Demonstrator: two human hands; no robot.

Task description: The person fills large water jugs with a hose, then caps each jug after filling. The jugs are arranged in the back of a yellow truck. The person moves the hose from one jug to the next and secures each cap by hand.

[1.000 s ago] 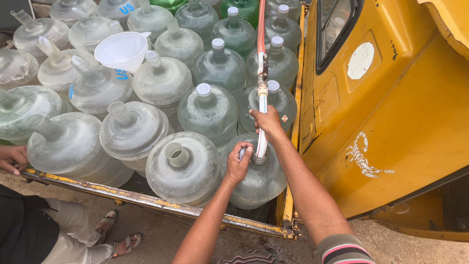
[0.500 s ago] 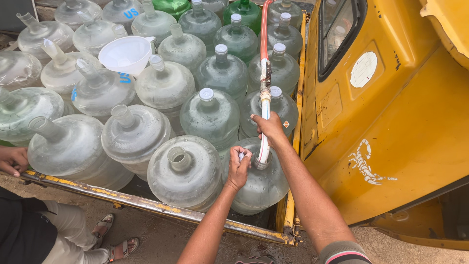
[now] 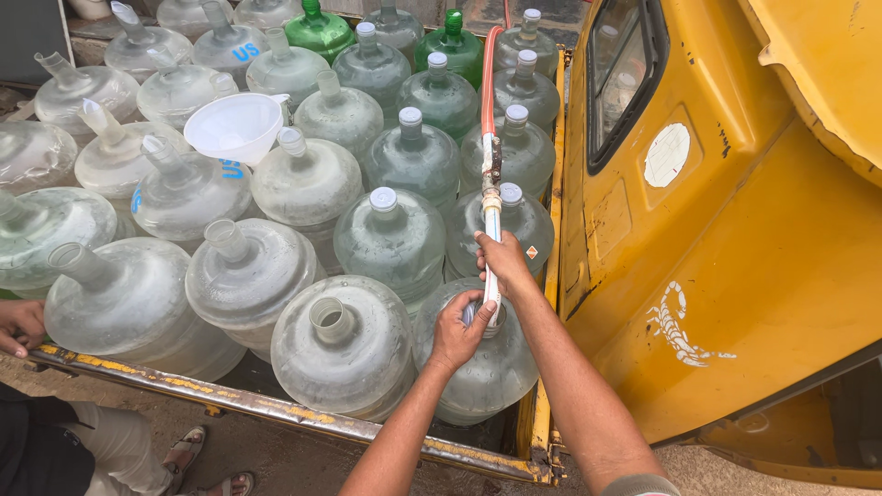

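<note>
The pipe [image 3: 491,248] runs down into the mouth of the jug [image 3: 482,367] at the cart's front rail [image 3: 276,411]. The right hand [image 3: 503,266] is clamped on the pipe just above that jug; the left hand [image 3: 457,329] cups its neck. Behind it, a white funnel [image 3: 234,127] sits among other jugs.

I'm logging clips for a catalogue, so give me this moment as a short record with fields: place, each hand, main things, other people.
Place: bed of a yellow vehicle, packed with big clear water jugs
Right hand: grip closed around a white pipe joined to a red hose
Left hand: at the neck of the jug where the pipe's end sits
Open jug: uncapped, beside the left hand
Funnel: white, resting among the jugs
Green jugs: far end
Other person: a hand on the metal rail, sandalled feet below
</note>
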